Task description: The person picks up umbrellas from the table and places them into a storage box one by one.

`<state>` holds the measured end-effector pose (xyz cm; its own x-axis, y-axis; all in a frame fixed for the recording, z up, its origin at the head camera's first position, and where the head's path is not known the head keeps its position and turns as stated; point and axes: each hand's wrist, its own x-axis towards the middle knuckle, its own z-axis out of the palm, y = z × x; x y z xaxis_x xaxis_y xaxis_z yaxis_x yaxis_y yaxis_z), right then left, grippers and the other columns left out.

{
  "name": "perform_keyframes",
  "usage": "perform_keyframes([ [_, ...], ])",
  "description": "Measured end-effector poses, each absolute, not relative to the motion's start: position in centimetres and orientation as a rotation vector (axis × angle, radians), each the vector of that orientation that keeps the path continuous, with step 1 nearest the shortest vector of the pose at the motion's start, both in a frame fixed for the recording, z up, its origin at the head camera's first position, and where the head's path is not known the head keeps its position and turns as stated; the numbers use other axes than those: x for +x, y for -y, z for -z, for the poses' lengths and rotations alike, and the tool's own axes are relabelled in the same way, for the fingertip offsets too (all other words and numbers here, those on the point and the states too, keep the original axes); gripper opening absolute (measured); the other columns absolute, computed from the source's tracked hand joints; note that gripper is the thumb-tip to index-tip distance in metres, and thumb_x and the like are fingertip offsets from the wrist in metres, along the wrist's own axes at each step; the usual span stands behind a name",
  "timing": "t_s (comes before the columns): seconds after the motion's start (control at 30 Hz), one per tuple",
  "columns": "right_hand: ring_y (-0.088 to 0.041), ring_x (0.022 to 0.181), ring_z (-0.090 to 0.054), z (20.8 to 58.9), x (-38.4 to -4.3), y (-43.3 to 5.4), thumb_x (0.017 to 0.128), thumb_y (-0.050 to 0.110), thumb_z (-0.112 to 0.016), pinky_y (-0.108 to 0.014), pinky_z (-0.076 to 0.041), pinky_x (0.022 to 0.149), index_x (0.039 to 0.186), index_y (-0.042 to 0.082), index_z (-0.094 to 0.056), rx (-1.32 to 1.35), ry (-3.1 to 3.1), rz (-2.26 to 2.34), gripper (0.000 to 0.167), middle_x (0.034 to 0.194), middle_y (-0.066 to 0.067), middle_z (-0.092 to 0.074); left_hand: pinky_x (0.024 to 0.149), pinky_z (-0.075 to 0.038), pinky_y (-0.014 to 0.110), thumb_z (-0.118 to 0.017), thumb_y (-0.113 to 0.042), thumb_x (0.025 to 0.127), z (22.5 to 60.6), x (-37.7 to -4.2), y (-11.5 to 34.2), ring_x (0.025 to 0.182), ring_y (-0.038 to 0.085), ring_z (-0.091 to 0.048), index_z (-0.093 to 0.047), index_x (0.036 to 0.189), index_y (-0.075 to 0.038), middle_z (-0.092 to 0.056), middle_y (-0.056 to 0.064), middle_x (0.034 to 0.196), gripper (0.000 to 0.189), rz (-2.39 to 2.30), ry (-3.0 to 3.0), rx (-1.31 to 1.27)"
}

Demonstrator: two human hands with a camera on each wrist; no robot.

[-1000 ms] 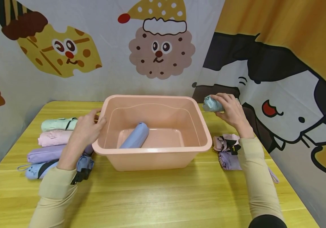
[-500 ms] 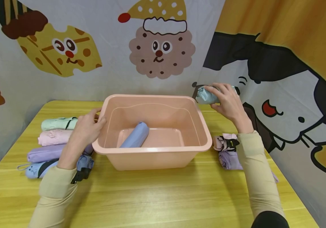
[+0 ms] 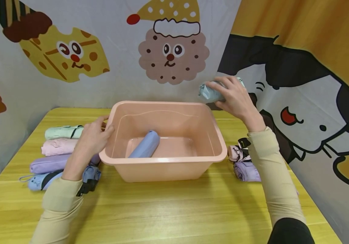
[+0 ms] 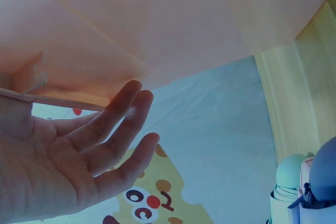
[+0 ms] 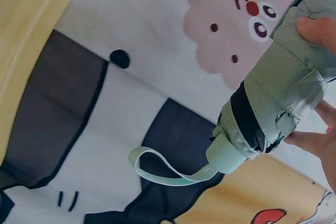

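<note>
In the head view my right hand (image 3: 233, 98) grips a folded pale green-blue umbrella (image 3: 209, 92) above the back right corner of a pink plastic basin (image 3: 162, 161). The right wrist view shows this umbrella (image 5: 283, 87) tilted, with a black band and a looped wrist strap near its handle. My left hand (image 3: 96, 135) holds the basin's left rim; in the left wrist view its fingers lie under the rim by the outer wall. One blue folded umbrella (image 3: 145, 145) lies slanted inside the basin.
Several folded umbrellas lie left of the basin, including a mint one (image 3: 61, 132), a pink one (image 3: 58, 147) and a purple one (image 3: 49, 164). To the right sit a pink-and-black umbrella (image 3: 235, 153) and a lilac one (image 3: 247, 171). A printed curtain (image 3: 116, 91) hangs behind the table (image 3: 174, 210).
My right hand has risen and moved left with the pale green-blue umbrella, from the table's right side toward the basin. The left hand and the basin have stayed in place.
</note>
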<state>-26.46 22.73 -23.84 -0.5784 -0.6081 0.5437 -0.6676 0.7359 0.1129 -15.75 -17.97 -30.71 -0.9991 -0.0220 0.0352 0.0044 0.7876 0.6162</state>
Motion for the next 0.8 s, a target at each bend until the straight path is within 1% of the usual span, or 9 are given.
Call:
perform_keyframes([
  [0.13, -0.037, 0.12, -0.047, 22.8, -26.3, -21.5, 0.076, 0.007, -0.077, -0.057, -0.046, 0.093, 0.131, 0.021, -0.056, 1.012, 2.342, -0.102, 0.061, 0.132, -0.014, -0.054, 0.086, -0.05, 0.052, -0.035, -0.033, 0.099, 30.7, -15.7, 18.0, 0.106, 0.043, -0.059, -0.032, 0.144, 0.004, -0.057, 0.031, 0.122, 0.059, 1.002, 2.933, 0.017],
  [0.3, -0.036, 0.119, -0.046, 21.5, -26.0, -19.8, 0.076, 0.008, -0.077, -0.055, -0.045, 0.095, 0.132, 0.022, -0.055, 1.082, 2.312, -0.072, 0.061, 0.131, -0.013, -0.054, 0.086, -0.05, 0.052, -0.034, -0.033, 0.099, 30.6, -15.7, 18.0, 0.106, 0.043, -0.059, -0.032, 0.144, 0.006, -0.056, 0.032, 0.123, 0.059, 0.988, 2.954, 0.024],
  [0.53, -0.038, 0.119, -0.047, 20.1, -25.6, -17.4, 0.078, 0.004, -0.073, -0.056, -0.043, 0.099, 0.133, 0.021, -0.053, 1.154, 2.286, -0.064, 0.061, 0.132, -0.015, -0.054, 0.089, -0.048, 0.055, -0.034, -0.03, 0.099, 30.5, -15.8, 18.0, 0.109, 0.046, -0.056, -0.04, 0.136, 0.011, -0.055, 0.034, 0.122, 0.055, 0.951, 2.992, 0.021],
  [0.67, -0.037, 0.121, -0.046, 19.7, -25.3, -16.2, 0.079, 0.007, -0.073, -0.055, -0.042, 0.101, 0.134, 0.021, -0.052, 1.187, 2.272, -0.055, 0.061, 0.132, -0.015, -0.053, 0.089, -0.048, 0.055, -0.033, -0.031, 0.099, 30.5, -15.8, 18.0, 0.109, 0.046, -0.056, -0.039, 0.137, 0.01, -0.055, 0.034, 0.122, 0.056, 0.948, 3.003, 0.021],
  [0.8, -0.036, 0.121, -0.046, 19.5, -25.1, -15.0, 0.079, 0.008, -0.074, -0.053, -0.043, 0.1, 0.133, 0.021, -0.053, 1.235, 2.231, -0.076, 0.059, 0.131, -0.015, -0.054, 0.089, -0.048, 0.055, -0.033, -0.032, 0.099, 30.4, -15.8, 17.9, 0.109, 0.046, -0.056, -0.038, 0.137, 0.01, -0.054, 0.034, 0.123, 0.057, 0.955, 3.016, 0.021],
])
